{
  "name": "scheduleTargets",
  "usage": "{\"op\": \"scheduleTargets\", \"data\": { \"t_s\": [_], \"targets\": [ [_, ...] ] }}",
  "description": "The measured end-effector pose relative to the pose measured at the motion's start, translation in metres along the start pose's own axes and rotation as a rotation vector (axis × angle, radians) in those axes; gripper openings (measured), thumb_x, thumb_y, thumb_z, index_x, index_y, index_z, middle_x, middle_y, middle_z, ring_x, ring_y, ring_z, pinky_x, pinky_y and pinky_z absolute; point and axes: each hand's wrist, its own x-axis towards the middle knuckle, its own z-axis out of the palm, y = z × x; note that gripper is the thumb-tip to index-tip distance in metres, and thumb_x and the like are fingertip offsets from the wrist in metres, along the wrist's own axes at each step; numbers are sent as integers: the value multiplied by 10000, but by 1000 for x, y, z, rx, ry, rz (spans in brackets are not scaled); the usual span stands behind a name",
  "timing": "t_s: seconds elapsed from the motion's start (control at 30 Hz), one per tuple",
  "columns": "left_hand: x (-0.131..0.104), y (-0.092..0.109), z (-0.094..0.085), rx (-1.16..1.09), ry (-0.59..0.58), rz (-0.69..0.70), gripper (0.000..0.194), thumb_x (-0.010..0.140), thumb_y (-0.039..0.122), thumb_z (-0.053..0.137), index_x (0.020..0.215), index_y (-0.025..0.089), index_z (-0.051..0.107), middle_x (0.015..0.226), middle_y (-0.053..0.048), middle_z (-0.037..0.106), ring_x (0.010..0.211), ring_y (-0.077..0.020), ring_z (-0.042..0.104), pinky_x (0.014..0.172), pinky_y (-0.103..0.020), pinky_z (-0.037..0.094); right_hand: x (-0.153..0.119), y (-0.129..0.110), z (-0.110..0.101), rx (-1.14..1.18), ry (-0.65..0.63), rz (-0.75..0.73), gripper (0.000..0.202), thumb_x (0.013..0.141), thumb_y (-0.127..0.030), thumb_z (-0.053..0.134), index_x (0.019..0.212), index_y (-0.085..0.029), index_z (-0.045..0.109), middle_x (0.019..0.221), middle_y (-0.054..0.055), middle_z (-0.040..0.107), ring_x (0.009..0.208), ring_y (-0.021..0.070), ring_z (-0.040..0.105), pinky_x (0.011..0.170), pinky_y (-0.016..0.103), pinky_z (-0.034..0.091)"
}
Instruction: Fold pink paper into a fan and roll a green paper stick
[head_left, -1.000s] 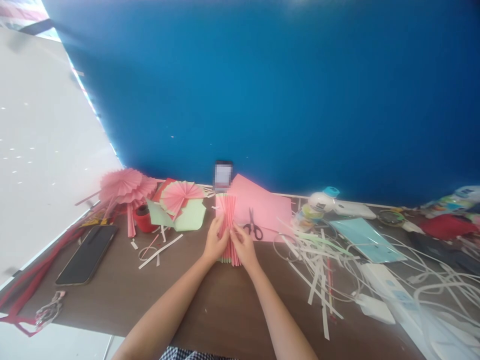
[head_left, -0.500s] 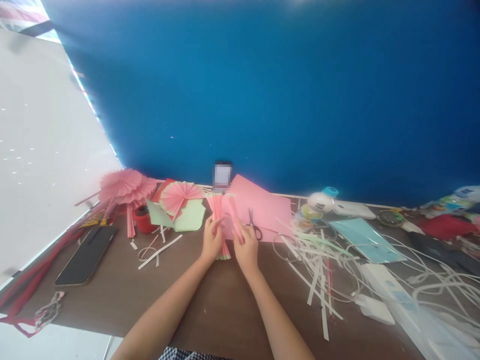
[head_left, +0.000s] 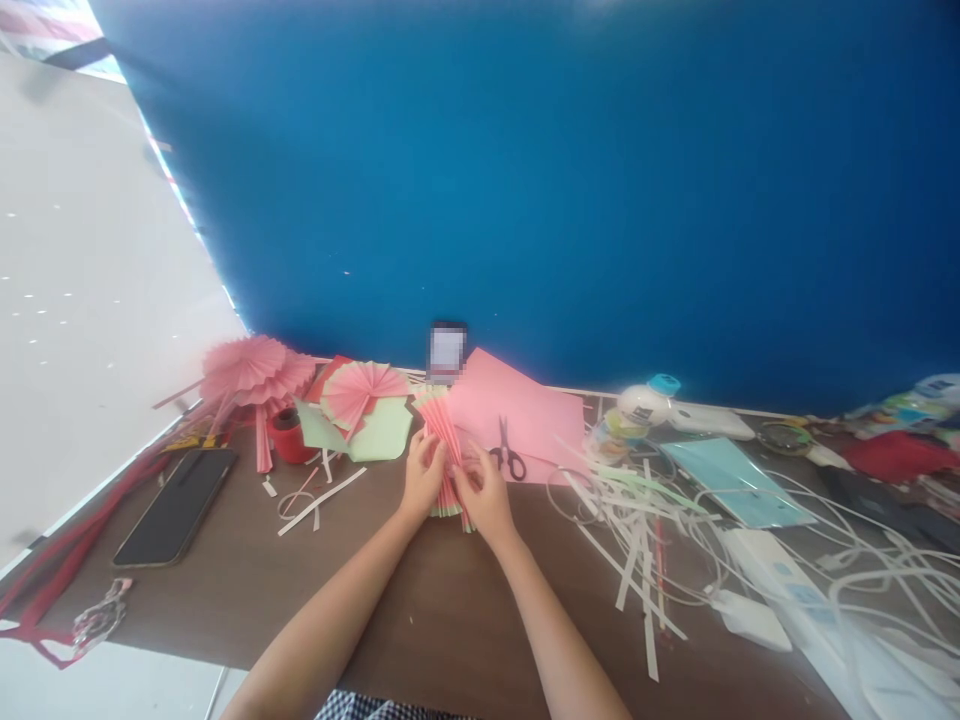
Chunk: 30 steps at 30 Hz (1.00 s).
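Between my two hands is a strip of pleated paper (head_left: 442, 425), pink with pale green edges, standing lengthwise away from me. My left hand (head_left: 424, 476) is closed on its left side. My right hand (head_left: 481, 494) pinches its right side, fingers bent at the middle of the folds. Just beyond lies a pink paper sheet (head_left: 544, 420) with dark-handled scissors (head_left: 507, 450) on it. To the left, a round pink pleated fan (head_left: 364, 392) rests on a pale green sheet (head_left: 384, 432).
More pink pleated fans (head_left: 251, 375), a red cup (head_left: 291, 438) and a phone (head_left: 176, 508) are at left. On the right are paper strips (head_left: 637, 540), a glue bottle (head_left: 634, 415), a light-blue packet (head_left: 735, 482) and tangled white cables (head_left: 885, 570). A blue partition (head_left: 525, 200) stands behind.
My right hand has brought its pink folded piece left against the pleated paper in my left hand. The folds now sit together and fan out slightly.
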Motion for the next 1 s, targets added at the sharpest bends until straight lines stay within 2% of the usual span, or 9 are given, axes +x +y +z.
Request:
{"op": "scheduleTargets", "data": {
  "t_s": [0.13,0.27,0.37,0.57,1.0],
  "targets": [
    [-1,4,-2,-9,-48,-8,308,821,392,405,846,157,602,1050,-77,466,1038,-191,467,898,-313,372,7,8,-3,234,-73,162,462,653,-359,637,1067,-175,549,926,76,630,842,190,593,783,354,476],
    [-3,7,-5,-33,-91,-4,319,837,345,389,1087,220,542,1080,-70,475,1013,-181,493,898,-336,382,12,11,-10,286,102,247,465,628,-357,661,1043,-171,567,1008,84,610,936,200,566,848,365,446],
    [-4,5,-4,-45,-105,24,359,818,319,428,1164,240,478,1180,-76,442,1039,-187,484,907,-350,379,14,12,-14,270,177,281,476,618,-364,667,1037,-158,573,1002,88,610,943,207,564,856,373,442],
    [-8,4,0,-46,-121,49,443,817,307,433,1249,238,363,1285,-83,385,1134,-200,418,948,-362,338,13,12,-12,264,154,270,481,615,-374,666,1036,-159,575,1019,93,606,946,217,562,840,382,454],
    [-8,2,1,-50,-94,26,460,833,320,407,1272,233,300,1278,-100,385,1092,-193,461,902,-348,382,13,6,-11,245,221,246,473,624,-378,651,1041,-172,563,979,78,616,947,217,564,863,389,437]
  ]
}}
